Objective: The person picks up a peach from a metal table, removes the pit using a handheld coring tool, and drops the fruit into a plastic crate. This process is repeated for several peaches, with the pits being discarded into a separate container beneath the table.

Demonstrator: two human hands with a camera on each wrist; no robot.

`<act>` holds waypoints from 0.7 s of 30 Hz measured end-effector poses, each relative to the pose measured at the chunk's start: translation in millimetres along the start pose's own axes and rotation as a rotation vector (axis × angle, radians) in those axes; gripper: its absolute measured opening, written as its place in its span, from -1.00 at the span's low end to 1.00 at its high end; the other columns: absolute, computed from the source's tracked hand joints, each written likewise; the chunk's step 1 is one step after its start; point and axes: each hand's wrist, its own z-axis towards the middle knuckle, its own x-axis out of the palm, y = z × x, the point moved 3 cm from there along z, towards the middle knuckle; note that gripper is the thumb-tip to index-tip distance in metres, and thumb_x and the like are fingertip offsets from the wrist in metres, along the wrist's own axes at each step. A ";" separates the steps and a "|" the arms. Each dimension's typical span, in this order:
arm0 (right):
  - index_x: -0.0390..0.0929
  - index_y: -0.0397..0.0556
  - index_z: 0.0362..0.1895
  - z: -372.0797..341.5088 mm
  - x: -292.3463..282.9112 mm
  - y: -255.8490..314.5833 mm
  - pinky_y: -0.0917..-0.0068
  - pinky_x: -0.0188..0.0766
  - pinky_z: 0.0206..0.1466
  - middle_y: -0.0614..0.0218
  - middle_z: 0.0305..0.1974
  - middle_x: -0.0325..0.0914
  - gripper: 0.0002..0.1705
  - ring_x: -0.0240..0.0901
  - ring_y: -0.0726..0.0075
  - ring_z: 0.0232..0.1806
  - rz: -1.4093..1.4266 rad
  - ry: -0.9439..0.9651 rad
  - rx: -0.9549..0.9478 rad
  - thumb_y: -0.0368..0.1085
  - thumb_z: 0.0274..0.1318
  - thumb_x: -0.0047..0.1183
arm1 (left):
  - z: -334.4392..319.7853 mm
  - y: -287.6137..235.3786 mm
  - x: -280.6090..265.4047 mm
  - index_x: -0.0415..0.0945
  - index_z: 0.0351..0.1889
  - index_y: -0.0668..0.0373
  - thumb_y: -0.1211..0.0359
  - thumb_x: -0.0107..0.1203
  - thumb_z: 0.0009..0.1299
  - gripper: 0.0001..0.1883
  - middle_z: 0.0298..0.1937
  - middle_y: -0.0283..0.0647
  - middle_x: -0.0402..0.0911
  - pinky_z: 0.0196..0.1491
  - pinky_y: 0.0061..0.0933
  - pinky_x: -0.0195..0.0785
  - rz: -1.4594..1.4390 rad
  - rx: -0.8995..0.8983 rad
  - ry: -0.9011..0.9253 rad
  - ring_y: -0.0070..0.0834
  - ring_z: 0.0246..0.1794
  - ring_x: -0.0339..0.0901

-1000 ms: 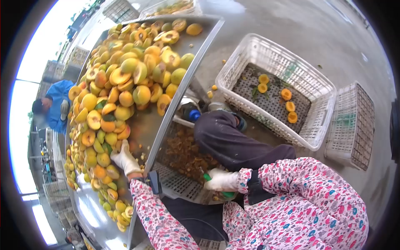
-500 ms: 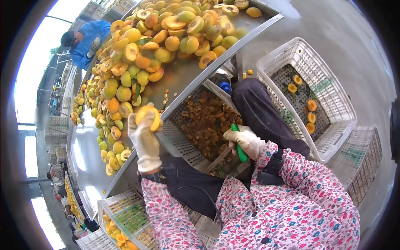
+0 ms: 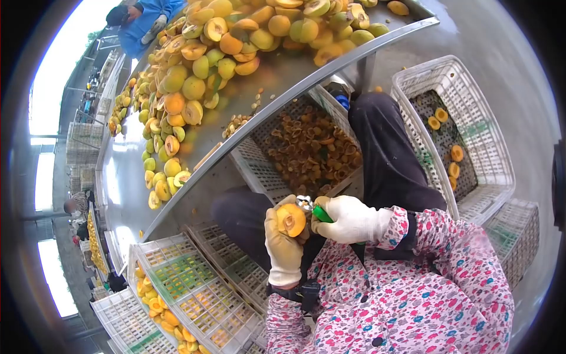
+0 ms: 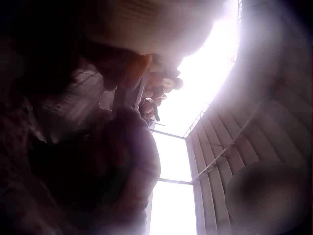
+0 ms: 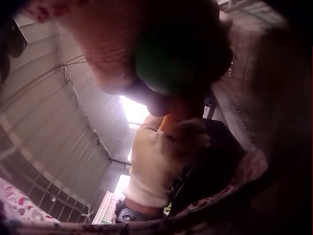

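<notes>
In the head view my gloved left hand (image 3: 284, 245) holds a yellow peach half (image 3: 291, 220), its cut face turned up. My gloved right hand (image 3: 352, 219) grips the green handle of a small hand tool (image 3: 321, 213). The tool's shiny, looped metal head is right at the peach half's edge. Both hands are close together in front of my body, above my lap. In the right wrist view the left glove (image 5: 159, 161) shows below the dark green handle end (image 5: 164, 68). The left wrist view is dark and blurred around the hands.
A metal table (image 3: 206, 127) heaped with halved peaches (image 3: 194, 88) lies ahead and left. Below its edge stands a crate of brown scraps (image 3: 312, 141). A white crate (image 3: 407, 88) with several peach halves is at right. More crates (image 3: 194, 283) stand at lower left. A person in blue (image 3: 147, 26) works across the table.
My left hand has picked up a peach half from the pile and brought it back to my lap. The right hand has raised the green-handled tool to meet it. The head view has turned.
</notes>
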 end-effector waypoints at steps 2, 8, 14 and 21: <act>0.47 -0.06 -0.18 -1.7 5.1 3.8 0.22 0.48 -0.28 0.16 -0.47 0.59 -0.72 0.58 0.03 -0.40 -0.341 -0.076 -0.103 -0.15 0.12 -0.06 | 8.4 11.7 1.5 0.37 0.11 0.27 -0.05 -0.39 0.55 -0.42 -0.20 -0.16 0.61 -0.32 -0.64 0.45 0.009 0.034 0.071 -0.52 -0.27 0.56; 0.49 0.02 -0.22 7.0 7.9 6.1 0.21 0.46 -0.33 0.24 -0.43 0.61 -0.82 0.61 0.17 -0.38 -0.708 -0.039 0.008 -0.24 0.10 -0.02 | 11.7 10.5 10.7 0.47 -0.01 0.33 0.04 -0.33 0.55 -0.47 -0.20 -0.20 0.56 -0.11 -0.53 0.40 0.156 0.100 -0.042 -0.51 -0.23 0.51; 0.51 0.05 -0.24 13.2 14.8 9.5 0.24 0.42 -0.38 0.27 -0.42 0.61 -0.85 0.60 0.21 -0.37 -0.867 -0.077 0.021 -0.30 0.07 -0.02 | 22.9 17.7 0.5 0.49 -0.08 0.35 -0.03 -0.30 0.54 -0.42 -0.29 -0.20 0.58 -0.20 -0.57 0.40 0.332 0.287 -0.161 -0.52 -0.32 0.52; 0.43 0.06 -0.33 17.7 18.4 -0.6 0.30 0.35 -0.56 0.37 -0.58 0.53 -0.85 0.57 0.30 -0.55 -1.016 -0.062 -0.084 -0.26 -0.03 0.08 | 18.3 13.8 5.0 0.51 -0.15 0.38 0.04 -0.29 0.56 -0.46 -0.32 -0.20 0.57 -0.20 -0.58 0.37 0.377 0.306 -0.123 -0.54 -0.33 0.49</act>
